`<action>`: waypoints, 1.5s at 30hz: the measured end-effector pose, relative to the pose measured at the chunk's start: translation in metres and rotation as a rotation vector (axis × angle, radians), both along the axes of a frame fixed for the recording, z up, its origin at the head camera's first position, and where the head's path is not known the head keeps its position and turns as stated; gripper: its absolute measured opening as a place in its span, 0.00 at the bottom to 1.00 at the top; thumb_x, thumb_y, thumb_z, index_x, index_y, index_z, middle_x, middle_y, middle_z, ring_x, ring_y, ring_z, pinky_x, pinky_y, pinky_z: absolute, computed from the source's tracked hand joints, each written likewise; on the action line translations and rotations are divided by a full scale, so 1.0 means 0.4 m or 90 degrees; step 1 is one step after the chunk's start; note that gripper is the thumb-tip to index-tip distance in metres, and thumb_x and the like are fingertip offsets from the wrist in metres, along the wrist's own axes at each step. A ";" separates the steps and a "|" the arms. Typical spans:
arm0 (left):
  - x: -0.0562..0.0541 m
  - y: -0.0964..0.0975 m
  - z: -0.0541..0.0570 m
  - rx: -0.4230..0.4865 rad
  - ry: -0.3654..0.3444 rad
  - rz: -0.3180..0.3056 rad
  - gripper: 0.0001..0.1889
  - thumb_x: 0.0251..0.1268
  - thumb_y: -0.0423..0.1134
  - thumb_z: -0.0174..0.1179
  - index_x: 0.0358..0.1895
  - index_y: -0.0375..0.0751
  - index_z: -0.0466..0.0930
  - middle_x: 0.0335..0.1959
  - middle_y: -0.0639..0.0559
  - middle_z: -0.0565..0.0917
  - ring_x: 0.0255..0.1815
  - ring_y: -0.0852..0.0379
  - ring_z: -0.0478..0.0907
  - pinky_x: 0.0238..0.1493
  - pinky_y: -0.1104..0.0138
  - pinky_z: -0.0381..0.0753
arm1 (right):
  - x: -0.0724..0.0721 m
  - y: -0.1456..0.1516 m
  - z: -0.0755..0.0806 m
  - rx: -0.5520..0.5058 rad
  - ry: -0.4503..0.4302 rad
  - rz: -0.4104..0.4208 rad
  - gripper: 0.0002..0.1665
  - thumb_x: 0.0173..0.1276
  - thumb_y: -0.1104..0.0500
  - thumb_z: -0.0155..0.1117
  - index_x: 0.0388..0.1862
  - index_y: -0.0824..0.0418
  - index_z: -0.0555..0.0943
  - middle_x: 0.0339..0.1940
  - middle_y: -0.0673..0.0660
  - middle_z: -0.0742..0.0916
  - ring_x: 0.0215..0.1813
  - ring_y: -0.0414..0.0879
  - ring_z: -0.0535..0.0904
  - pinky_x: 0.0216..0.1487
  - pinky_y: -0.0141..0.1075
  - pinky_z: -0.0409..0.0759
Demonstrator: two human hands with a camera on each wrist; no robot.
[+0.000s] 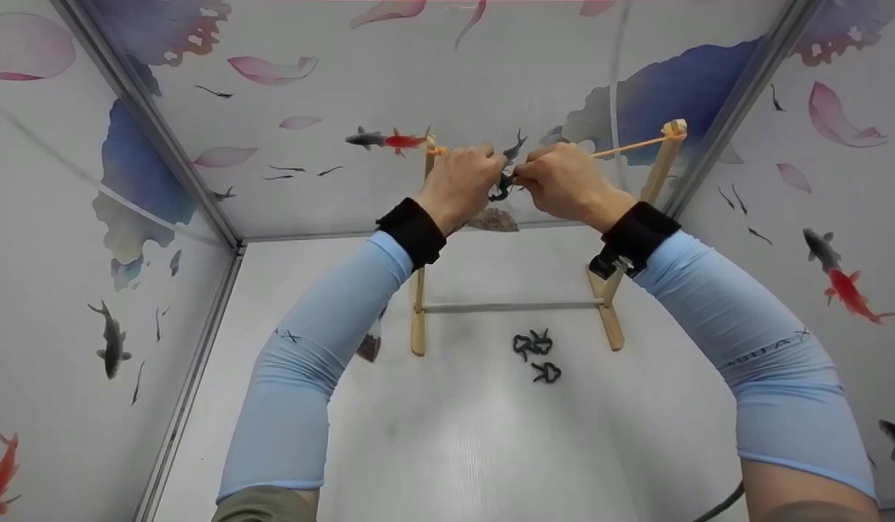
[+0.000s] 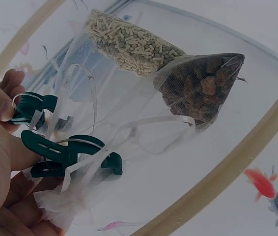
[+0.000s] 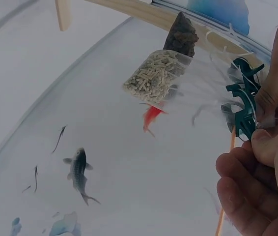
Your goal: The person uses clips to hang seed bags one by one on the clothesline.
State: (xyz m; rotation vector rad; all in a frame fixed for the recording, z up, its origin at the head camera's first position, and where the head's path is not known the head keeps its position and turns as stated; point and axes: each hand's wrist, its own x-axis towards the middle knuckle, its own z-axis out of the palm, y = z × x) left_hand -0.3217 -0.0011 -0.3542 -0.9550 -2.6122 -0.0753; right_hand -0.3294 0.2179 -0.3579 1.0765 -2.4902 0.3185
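Note:
Two see-through mesh bags hang under the hands, one with pale pellets [image 2: 129, 44], the other with brown chunks [image 2: 203, 88]; both have white drawstrings. My left hand [image 1: 465, 177] curls its fingers at the gathered bag top [image 2: 55, 201], where a dark green spring clip [image 2: 75, 152] is fastened beside the thumb. Close by on the right, my right hand [image 1: 567, 181] pinches another green clip [image 2: 31, 110] between thumb and fingers. In the right wrist view, both clips sit nearly together at the bag tops. An orange cord [image 1: 628, 150] runs behind the hands.
A wooden frame holds the cord between its left post [image 1: 429, 156] and right post [image 1: 661, 170]; a white crossbar [image 1: 512, 307] joins them low down. Several green clips [image 1: 538, 344] lie on the white table [image 1: 454, 428]. Printed panels [image 1: 454, 80] surround it.

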 end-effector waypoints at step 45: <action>0.108 -0.065 -0.117 0.048 0.258 -0.181 0.10 0.86 0.38 0.61 0.47 0.41 0.92 0.46 0.48 0.94 0.48 0.48 0.90 0.51 0.58 0.92 | 0.075 0.067 -0.147 -0.069 0.169 0.108 0.09 0.71 0.55 0.82 0.39 0.61 0.94 0.27 0.59 0.92 0.24 0.52 0.88 0.23 0.44 0.85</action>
